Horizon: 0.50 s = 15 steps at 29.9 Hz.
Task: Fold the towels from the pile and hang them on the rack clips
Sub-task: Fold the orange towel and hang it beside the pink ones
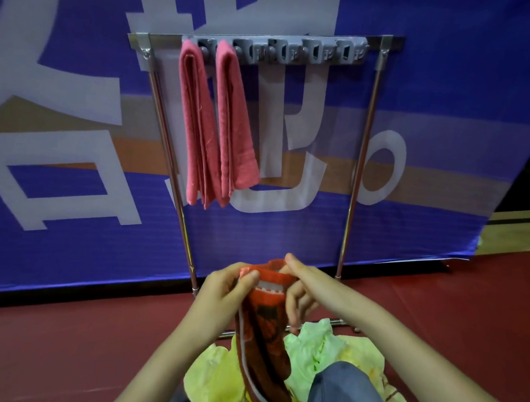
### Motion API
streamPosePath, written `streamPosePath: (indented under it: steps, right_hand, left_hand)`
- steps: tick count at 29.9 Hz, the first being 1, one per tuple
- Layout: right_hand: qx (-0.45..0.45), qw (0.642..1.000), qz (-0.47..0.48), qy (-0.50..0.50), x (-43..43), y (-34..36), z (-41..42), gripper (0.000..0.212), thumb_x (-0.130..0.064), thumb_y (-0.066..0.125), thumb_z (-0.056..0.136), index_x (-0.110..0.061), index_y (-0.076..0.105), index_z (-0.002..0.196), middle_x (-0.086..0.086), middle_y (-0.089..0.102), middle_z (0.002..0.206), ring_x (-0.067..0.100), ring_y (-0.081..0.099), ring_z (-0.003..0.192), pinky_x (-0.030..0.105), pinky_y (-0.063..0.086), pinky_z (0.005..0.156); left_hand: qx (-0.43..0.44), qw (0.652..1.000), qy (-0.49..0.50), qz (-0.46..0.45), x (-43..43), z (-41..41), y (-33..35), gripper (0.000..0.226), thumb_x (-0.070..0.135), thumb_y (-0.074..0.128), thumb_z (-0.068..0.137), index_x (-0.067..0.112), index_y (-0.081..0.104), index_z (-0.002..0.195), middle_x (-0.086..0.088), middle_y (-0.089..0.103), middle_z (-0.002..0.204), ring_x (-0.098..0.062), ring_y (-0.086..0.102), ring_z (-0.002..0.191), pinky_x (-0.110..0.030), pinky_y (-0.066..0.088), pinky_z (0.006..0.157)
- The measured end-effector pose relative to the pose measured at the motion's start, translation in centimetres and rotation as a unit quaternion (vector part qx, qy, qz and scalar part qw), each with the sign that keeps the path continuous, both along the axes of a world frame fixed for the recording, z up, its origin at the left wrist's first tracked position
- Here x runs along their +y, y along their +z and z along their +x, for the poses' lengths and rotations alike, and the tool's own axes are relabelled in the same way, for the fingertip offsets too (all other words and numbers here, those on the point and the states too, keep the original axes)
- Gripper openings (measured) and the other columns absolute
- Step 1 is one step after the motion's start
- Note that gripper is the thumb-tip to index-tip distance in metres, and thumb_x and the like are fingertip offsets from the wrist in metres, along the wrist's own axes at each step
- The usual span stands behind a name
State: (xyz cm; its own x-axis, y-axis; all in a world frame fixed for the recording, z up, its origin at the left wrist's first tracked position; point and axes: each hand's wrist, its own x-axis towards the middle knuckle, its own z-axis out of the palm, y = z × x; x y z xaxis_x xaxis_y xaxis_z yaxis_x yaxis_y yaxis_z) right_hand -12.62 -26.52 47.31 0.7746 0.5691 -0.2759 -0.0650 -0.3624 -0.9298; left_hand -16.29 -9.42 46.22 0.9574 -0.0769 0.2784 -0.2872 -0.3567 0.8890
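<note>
- Blue banner (75, 160) with large pale lettering as backdrop, dark red floor (66, 344) below; metal rack (365, 138) stands against the banner.
- Grey clip strip (296, 53) runs along the rack's top bar; two pink towels (218, 121) already hang folded from the leftmost clips, remaining clips to their right look free.
- Left hand (222, 294) and right hand (305, 289) both pinched shut on the top edge of an orange-red patterned towel (263, 317), held low in front of the rack; the rest of it hangs down narrow toward the pile.
- Pile of yellow-green towels (320, 348) on the floor beneath the hands, near the rack's base.
- Step, by my read: squaring the folded top edge before clipping.
- To do well: line the layers up flush, keep both pinches close to the fold, lift it clear of the pile, feed the edge into the next free clip beside the pink ones.
- Risk: layers slipping apart, giving an uneven hang.
</note>
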Motion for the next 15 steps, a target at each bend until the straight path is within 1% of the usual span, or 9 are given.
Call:
streamPosePath:
  steps: [1,3,5,6,8,10,12,13,15]
  right_hand:
    - [-0.004,1.000,-0.015,0.002,-0.5,-0.4,0.0,0.061,-0.052,0.016,0.093,-0.006,0.054,0.105,-0.001,0.058,0.044,0.013,0.058,0.044,0.020,0.046,0.053]
    - [-0.017,1.000,-0.018,-0.008,-1.4,-1.1,0.1,0.040,-0.047,0.024,0.095,-0.020,0.050,0.108,-0.001,0.056,0.044,0.014,0.058,0.044,0.020,0.045,0.052]
    - [-0.049,0.998,-0.032,-0.015,-2.4,-1.8,0.3,0.024,-0.041,0.037,0.094,-0.022,0.051,0.091,0.001,0.055,0.047,0.018,0.057,0.047,0.018,0.045,0.048]
    - [-0.068,0.996,-0.048,-0.017,-2.9,-2.0,0.4,0.023,-0.037,0.043,0.093,-0.020,0.052,0.082,0.001,0.054,0.050,0.018,0.057,0.048,0.018,0.044,0.047]
    - [-0.112,0.991,-0.064,-0.033,-3.7,-2.2,0.7,0.020,-0.029,0.052,0.090,-0.018,0.053,0.073,0.000,0.053,0.056,0.012,0.056,0.051,0.021,0.045,0.048]
    - [-0.202,0.975,-0.072,-0.058,-4.3,-2.2,1.2,0.017,-0.025,0.061,0.085,-0.021,0.056,0.069,-0.002,0.052,0.066,0.006,0.054,0.062,0.023,0.045,0.057]
    - [-0.292,0.951,-0.067,-0.077,-4.7,-2.0,1.7,0.015,-0.027,0.068,0.078,-0.026,0.057,0.068,-0.004,0.054,0.081,0.003,0.053,0.078,0.017,0.041,0.075]
    - [-0.307,0.947,-0.044,-0.083,-4.7,-1.8,1.8,0.013,-0.027,0.068,0.076,-0.028,0.057,0.068,-0.006,0.056,0.086,0.001,0.054,0.085,0.013,0.039,0.080]
    - [-0.306,0.947,0.003,-0.100,-4.5,-1.3,1.7,0.013,-0.019,0.069,0.076,-0.026,0.060,0.070,-0.007,0.061,0.085,-0.001,0.057,0.083,0.017,0.042,0.081]
  left_hand:
    - [0.003,1.000,-0.006,-0.001,0.3,-0.1,0.2,0.026,0.029,0.051,0.089,0.010,0.065,0.077,0.001,0.062,0.068,-0.004,0.056,0.066,-0.020,0.045,0.064]
    - [0.002,1.000,-0.006,0.001,1.0,-0.2,0.5,0.031,0.025,0.050,0.089,-0.001,0.061,0.079,-0.005,0.056,0.069,-0.007,0.052,0.066,-0.020,0.042,0.061]
    - [0.001,1.000,0.010,-0.010,1.9,-0.2,0.6,0.032,0.023,0.050,0.090,-0.006,0.061,0.082,-0.006,0.055,0.070,-0.009,0.051,0.068,-0.020,0.042,0.062]
    - [0.002,1.000,0.018,-0.019,2.4,-0.2,0.7,0.033,0.023,0.050,0.090,-0.006,0.061,0.083,-0.007,0.056,0.072,-0.010,0.052,0.069,-0.021,0.042,0.062]
    - [0.008,1.000,0.019,-0.022,3.0,-0.2,0.7,0.037,0.028,0.052,0.088,-0.007,0.061,0.084,-0.009,0.056,0.073,-0.013,0.052,0.072,-0.024,0.042,0.064]
    - [0.017,0.999,0.020,-0.019,3.3,-0.2,0.5,0.038,0.028,0.051,0.089,-0.008,0.060,0.083,-0.010,0.057,0.074,-0.015,0.052,0.073,-0.025,0.042,0.065]
    - [0.019,0.999,0.027,-0.016,3.4,-0.3,0.4,0.047,0.037,0.052,0.085,-0.009,0.060,0.082,-0.009,0.055,0.073,-0.016,0.051,0.072,-0.027,0.041,0.065]
    - [0.017,0.999,0.032,-0.017,3.5,-0.3,0.4,0.055,0.045,0.052,0.079,-0.009,0.059,0.081,-0.008,0.055,0.072,-0.016,0.051,0.072,-0.028,0.041,0.065]
    - [0.016,0.999,0.041,-0.022,3.7,-0.4,0.7,0.064,0.055,0.051,0.075,-0.008,0.060,0.082,-0.008,0.056,0.073,-0.016,0.052,0.072,-0.033,0.044,0.068]
